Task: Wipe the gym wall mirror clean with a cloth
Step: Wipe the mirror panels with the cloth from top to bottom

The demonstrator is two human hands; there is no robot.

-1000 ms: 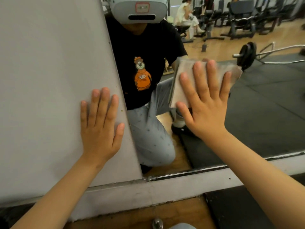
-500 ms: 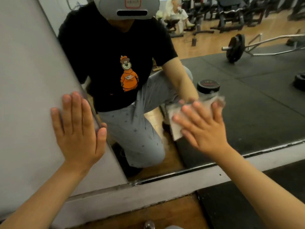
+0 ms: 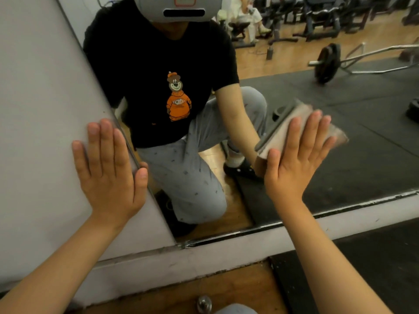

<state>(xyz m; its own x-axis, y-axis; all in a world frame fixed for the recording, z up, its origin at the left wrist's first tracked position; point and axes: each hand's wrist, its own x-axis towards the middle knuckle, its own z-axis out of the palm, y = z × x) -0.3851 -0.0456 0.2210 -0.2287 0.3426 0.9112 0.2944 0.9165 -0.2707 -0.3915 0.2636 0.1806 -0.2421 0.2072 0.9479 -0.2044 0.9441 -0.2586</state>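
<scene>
The mirror (image 3: 353, 159) reflects gym mats and a barbell (image 3: 327, 63); on its lower glass the folded cloth (image 3: 283, 130) slants up rightward; your right hand (image 3: 292, 168) presses it, fingers straight; your left hand (image 3: 108, 175) lies flat on the wall (image 3: 40, 109) left of the mirror.

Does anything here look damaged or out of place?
Only wear: the grey ledge under the mirror is scuffed, and its lower edge looks chipped along the wooden floor. Nothing is spilled.
</scene>
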